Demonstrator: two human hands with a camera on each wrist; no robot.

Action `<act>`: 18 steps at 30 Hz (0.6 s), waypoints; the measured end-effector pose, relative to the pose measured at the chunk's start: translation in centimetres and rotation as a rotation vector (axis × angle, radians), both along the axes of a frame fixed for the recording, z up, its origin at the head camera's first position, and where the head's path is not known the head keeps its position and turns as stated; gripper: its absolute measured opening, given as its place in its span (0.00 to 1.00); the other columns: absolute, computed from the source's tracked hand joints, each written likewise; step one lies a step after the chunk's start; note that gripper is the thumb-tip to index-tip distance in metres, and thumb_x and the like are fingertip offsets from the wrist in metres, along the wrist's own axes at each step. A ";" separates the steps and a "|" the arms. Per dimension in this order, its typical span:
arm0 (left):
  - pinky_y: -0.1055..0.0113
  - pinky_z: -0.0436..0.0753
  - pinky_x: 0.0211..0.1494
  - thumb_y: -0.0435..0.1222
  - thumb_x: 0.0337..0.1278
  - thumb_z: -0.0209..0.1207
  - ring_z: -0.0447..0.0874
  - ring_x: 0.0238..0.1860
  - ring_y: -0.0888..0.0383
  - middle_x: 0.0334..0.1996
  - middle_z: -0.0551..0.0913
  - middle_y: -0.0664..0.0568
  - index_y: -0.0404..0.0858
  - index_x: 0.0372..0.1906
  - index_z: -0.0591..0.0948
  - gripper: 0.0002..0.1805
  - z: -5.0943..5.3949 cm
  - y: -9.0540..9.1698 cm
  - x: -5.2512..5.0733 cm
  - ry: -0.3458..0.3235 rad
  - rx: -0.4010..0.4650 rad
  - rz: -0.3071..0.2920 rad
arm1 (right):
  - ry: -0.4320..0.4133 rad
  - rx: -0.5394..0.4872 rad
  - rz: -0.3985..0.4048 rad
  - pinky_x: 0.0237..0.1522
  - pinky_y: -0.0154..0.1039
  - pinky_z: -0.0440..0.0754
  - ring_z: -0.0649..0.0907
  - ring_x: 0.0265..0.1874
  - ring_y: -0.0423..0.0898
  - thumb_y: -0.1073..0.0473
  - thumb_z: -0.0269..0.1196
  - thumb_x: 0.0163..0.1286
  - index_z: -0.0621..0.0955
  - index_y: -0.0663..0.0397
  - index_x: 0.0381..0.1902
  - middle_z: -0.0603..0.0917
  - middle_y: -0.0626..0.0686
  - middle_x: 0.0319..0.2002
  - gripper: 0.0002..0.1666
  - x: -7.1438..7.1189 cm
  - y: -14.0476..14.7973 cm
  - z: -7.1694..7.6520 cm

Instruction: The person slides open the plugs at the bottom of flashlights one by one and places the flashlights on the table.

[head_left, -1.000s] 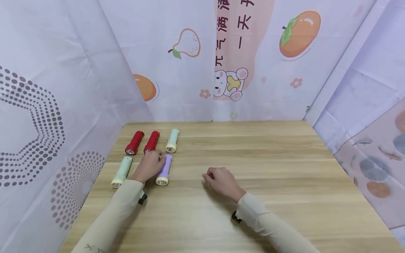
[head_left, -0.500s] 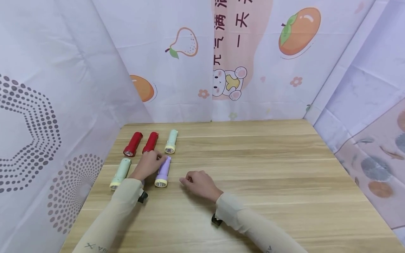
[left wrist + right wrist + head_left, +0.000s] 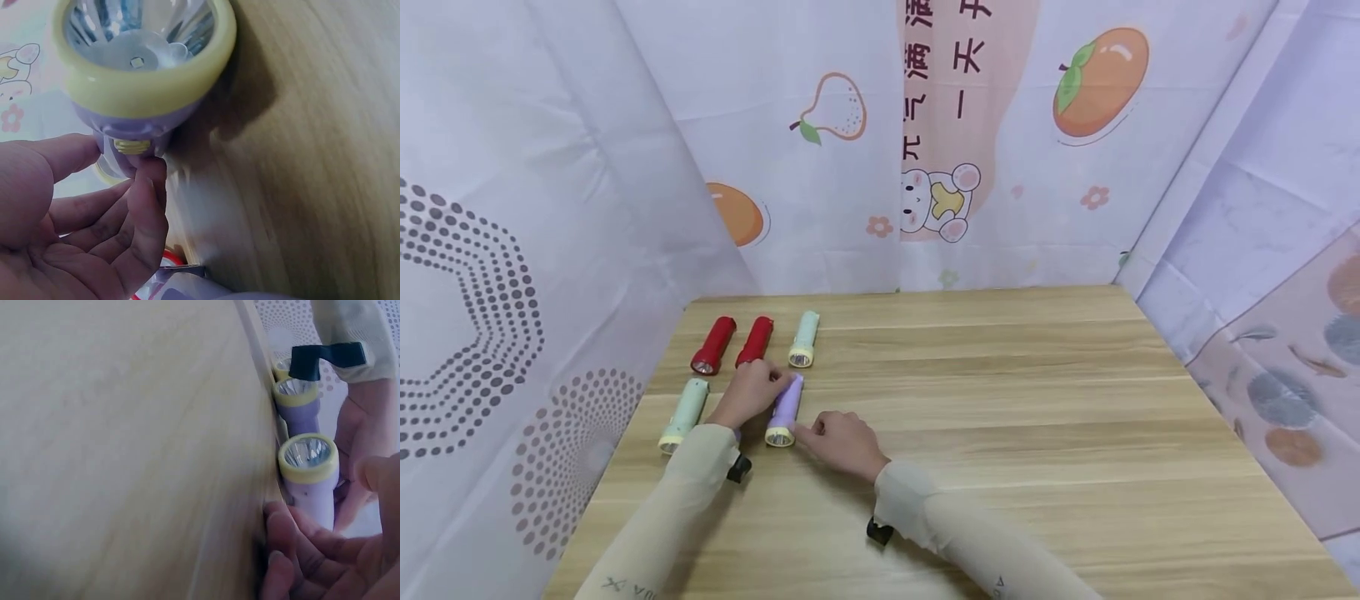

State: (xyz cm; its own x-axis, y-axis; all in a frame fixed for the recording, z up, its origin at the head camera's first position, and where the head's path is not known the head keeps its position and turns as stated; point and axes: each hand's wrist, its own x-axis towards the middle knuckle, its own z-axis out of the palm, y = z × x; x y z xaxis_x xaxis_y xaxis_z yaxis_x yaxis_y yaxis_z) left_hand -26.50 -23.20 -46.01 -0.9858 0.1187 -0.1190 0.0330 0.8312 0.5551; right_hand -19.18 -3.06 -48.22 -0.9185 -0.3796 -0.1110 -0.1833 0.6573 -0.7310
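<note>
From my end, far left on the tabletop (image 3: 1015, 433) I had a front mint flashlight (image 3: 685, 412), with a first red flashlight (image 3: 715, 342) behind it. Next came a mostly blocked purple flashlight (image 3: 297, 400), then a second red flashlight (image 3: 757, 337) behind that. Then the left hand (image 3: 748, 393), thumb and fingertip pinching the barrel of the near purple flashlight (image 3: 786, 406), which lay at the right end of the front row. The back mint flashlight (image 3: 804, 337) sat behind it. Far right, the right hand (image 3: 844, 442) was loosely bent by the lamp end, gripping nothing; couldn't tell if it touched. Progress-wise, I'd call both rows of three pretty much laid out, just that pinched one not yet let go.
</note>
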 end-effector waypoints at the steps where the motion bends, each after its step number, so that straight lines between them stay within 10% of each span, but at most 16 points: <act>1: 0.65 0.76 0.30 0.43 0.74 0.60 0.77 0.26 0.55 0.22 0.81 0.51 0.33 0.40 0.89 0.17 0.0 0.0 0.0 0.002 -0.002 -0.001 | 0.000 0.010 -0.009 0.20 0.35 0.70 0.74 0.17 0.38 0.29 0.56 0.73 0.81 0.45 0.25 0.76 0.42 0.16 0.30 0.1 -0.2 0.0; 18: 0.65 0.76 0.30 0.43 0.76 0.58 0.78 0.27 0.55 0.22 0.81 0.51 0.31 0.43 0.88 0.18 0.0 0.1 -0.3 -0.055 -0.012 -0.007 | -0.026 0.031 -0.096 0.16 0.35 0.61 0.67 0.13 0.37 0.26 0.62 0.65 0.75 0.43 0.17 0.68 0.40 0.11 0.33 -0.2 -3.1 -0.2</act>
State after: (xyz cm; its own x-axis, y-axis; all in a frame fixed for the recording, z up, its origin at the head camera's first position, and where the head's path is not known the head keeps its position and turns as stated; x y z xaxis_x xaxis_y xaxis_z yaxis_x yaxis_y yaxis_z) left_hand -26.78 -23.13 -45.98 -0.9769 0.1235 -0.1745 0.0084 0.8378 0.5459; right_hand -19.42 -6.16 -48.43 -0.9469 -0.2864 -0.1459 -0.0996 0.6931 -0.7139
